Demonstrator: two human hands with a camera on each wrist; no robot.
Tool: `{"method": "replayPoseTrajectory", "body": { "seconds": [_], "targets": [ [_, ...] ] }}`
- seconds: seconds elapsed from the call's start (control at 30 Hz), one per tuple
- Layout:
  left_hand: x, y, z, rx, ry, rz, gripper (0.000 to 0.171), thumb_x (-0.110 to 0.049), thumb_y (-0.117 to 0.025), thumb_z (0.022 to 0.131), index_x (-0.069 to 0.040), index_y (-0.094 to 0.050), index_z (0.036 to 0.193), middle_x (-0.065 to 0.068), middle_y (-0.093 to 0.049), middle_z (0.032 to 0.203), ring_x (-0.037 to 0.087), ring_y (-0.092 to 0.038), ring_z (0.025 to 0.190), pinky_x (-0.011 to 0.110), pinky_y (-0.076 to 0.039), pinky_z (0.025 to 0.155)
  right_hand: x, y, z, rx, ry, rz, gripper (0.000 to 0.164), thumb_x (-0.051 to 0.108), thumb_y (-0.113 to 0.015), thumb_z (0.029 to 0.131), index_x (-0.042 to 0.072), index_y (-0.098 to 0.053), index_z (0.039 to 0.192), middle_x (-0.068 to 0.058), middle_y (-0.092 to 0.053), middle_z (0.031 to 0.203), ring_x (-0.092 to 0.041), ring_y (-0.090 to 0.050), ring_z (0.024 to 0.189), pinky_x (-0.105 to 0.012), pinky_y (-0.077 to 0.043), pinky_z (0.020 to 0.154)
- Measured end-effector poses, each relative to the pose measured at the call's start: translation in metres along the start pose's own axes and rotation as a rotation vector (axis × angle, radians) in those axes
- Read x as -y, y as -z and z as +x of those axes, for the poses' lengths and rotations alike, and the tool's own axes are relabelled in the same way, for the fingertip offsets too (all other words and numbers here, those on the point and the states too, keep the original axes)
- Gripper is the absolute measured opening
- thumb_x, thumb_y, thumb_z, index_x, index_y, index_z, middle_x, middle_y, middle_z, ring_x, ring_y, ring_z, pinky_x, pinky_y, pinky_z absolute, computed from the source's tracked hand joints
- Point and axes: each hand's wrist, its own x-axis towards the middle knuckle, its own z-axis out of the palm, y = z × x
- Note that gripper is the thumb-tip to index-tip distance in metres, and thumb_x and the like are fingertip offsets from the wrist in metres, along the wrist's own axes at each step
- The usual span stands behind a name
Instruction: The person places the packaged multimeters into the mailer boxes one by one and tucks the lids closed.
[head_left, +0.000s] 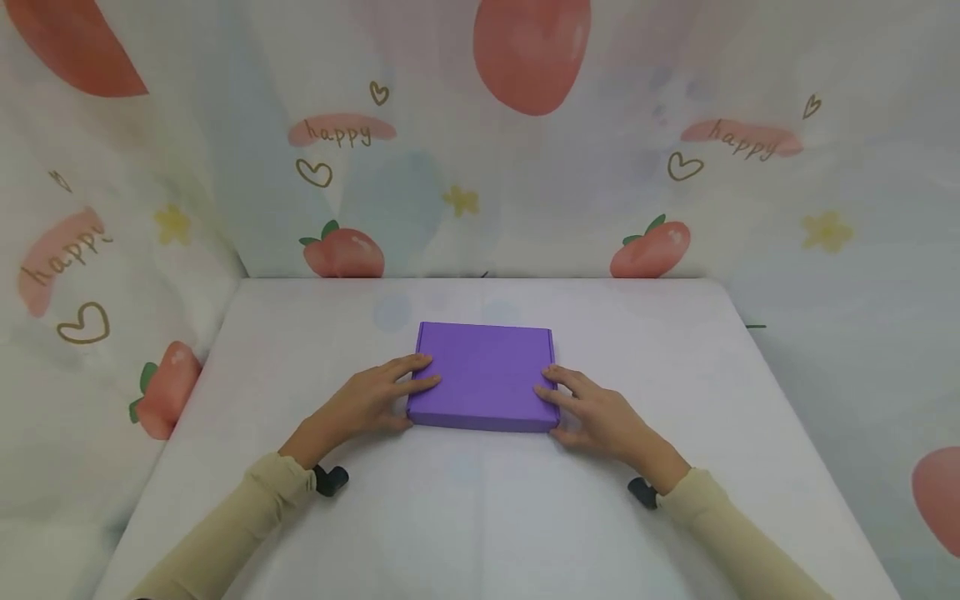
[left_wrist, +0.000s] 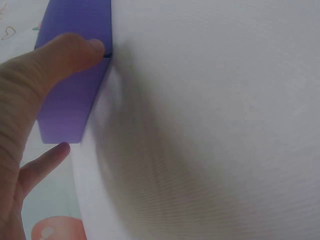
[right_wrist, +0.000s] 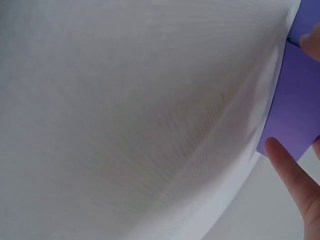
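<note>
A flat purple cardboard box (head_left: 483, 375) lies on the white-covered table, its lid down. My left hand (head_left: 366, 402) grips its left side, with fingertips on the top and the thumb by the near left corner. On the opposite side, my right hand (head_left: 603, 418) holds the box in much the same way. The left wrist view shows the left thumb (left_wrist: 75, 52) against the corner of the box (left_wrist: 67, 117). In the right wrist view, a right finger (right_wrist: 292, 175) touches the edge of the box (right_wrist: 295, 100), and part of the thumb shows above.
A white cloth covers the table (head_left: 480, 517). Behind it and to both sides hangs a pale curtain (head_left: 525, 183) printed with fruit, hearts and lettering. Small black devices (head_left: 332, 481) sit at both wrists, under the beige sleeves (head_left: 240, 525).
</note>
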Motion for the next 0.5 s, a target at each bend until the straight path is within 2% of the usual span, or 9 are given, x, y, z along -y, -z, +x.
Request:
{"method": "replayPoseTrajectory", "body": {
  "seconds": [0.2,0.5],
  "targets": [
    [0.005,-0.005,0.005,-0.013,-0.005,0.008,0.082,-0.029,-0.093,0.079,-0.025,-0.056,0.152,0.008,-0.044,0.165,0.031,-0.046,0.151,0.046,-0.055,0.108,-0.007,-0.006,0.002,0.024,-0.024,-0.007,0.074,0.032,-0.093,0.075,0.016,-0.065,0.141,-0.014,-0.056,0.149,-0.033,-0.061,0.133,-0.035,-0.062,0.069],
    [0.003,-0.003,0.011,0.016,0.013,0.022,0.084,-0.03,-0.091,0.082,-0.026,-0.051,0.156,0.007,-0.04,0.168,0.03,-0.04,0.155,0.049,-0.056,0.103,-0.017,0.003,0.006,0.104,-0.052,0.004,0.07,0.032,-0.09,0.08,0.018,-0.063,0.143,-0.011,-0.053,0.153,-0.032,-0.06,0.136,-0.043,-0.062,0.093]
  ]
}}
